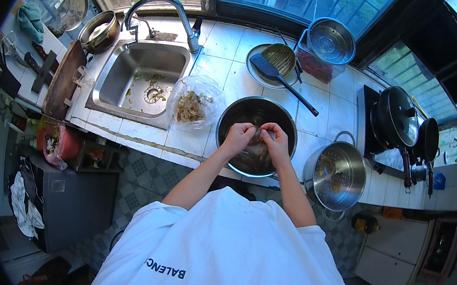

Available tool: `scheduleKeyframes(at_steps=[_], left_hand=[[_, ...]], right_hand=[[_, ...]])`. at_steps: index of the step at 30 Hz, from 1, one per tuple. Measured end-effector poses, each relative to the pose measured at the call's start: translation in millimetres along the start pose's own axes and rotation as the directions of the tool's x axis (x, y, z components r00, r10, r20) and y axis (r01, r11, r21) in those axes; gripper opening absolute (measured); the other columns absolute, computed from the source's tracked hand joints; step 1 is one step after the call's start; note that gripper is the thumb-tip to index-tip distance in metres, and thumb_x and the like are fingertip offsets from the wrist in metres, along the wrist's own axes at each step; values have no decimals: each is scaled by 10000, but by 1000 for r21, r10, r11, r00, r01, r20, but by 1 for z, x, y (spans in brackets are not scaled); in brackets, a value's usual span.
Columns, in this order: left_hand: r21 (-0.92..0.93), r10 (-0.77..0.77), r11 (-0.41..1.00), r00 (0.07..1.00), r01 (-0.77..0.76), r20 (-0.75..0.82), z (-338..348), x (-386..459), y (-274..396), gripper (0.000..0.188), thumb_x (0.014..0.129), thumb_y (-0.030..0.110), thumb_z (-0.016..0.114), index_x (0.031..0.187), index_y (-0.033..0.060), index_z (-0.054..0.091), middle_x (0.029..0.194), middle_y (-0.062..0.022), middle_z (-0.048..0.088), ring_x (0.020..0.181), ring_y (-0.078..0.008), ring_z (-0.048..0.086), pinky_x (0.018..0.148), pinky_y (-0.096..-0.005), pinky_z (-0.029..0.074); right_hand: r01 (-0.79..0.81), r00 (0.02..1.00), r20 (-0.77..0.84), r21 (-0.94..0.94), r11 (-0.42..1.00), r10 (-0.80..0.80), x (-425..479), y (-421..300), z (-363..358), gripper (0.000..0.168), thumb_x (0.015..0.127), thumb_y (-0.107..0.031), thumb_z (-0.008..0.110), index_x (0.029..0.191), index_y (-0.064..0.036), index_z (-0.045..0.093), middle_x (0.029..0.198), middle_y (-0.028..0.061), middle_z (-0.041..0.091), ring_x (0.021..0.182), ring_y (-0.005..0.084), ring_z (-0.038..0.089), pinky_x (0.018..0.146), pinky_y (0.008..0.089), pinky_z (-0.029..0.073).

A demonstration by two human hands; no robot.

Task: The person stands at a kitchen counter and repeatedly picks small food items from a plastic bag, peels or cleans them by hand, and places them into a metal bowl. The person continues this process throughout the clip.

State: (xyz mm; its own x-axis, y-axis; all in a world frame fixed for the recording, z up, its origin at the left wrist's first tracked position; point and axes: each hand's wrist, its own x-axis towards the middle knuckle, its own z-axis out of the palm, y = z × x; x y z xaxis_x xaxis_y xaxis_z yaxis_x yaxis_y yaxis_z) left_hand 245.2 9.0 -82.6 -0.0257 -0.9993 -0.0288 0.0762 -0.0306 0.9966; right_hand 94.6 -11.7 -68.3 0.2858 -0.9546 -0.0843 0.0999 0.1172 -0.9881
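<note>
A dark-walled metal pot [294, 123] stands at the counter's front edge, with brownish, wet-looking contents [252, 158] in the bottom. Over its opening, my left hand [238, 137] and my right hand [276, 143] meet, fingertips pinching a small brownish food piece [256, 136] between them. Its exact kind is partly hidden by the fingers. Left of the pot sits a clear plastic bag [215, 97] holding tan scraps [192, 107] that look like shells or peelings. To the right is a perforated steel steamer pot [354, 172] with a few brownish bits inside.
A steel sink [132, 65] with green scraps and a faucet [165, 0] lies left. Behind the pot, a black spatula [280, 78] rests across a plate [258, 77]. Lidded pans [396, 117] occupy the stove at right. A wooden cutting board [64, 77] leans near knives [33, 63].
</note>
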Motion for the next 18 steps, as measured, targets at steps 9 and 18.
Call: scheduleKeyframes(at_steps=[9, 18], left_hand=[[526, 247, 832, 967, -178, -64, 2, 1, -12, 189, 868, 133, 560, 799, -20, 647, 644, -56, 609, 566, -94, 574, 532, -235, 449], [219, -116, 965, 981, 148, -153, -1, 1, -2, 138, 782, 130, 649, 798, -5, 677, 639, -79, 645, 556, -137, 619, 508, -280, 480]], right_hand=[[263, 962, 35, -390, 882, -271, 3, 5, -2, 196, 768, -36, 663, 946, -40, 579, 863, 52, 594, 777, 177, 596, 672, 278, 489], [255, 943, 43, -727, 637, -329, -8, -17, 8, 211, 711, -66, 708, 850, -62, 550, 844, 93, 574, 779, 281, 592, 663, 349, 481]])
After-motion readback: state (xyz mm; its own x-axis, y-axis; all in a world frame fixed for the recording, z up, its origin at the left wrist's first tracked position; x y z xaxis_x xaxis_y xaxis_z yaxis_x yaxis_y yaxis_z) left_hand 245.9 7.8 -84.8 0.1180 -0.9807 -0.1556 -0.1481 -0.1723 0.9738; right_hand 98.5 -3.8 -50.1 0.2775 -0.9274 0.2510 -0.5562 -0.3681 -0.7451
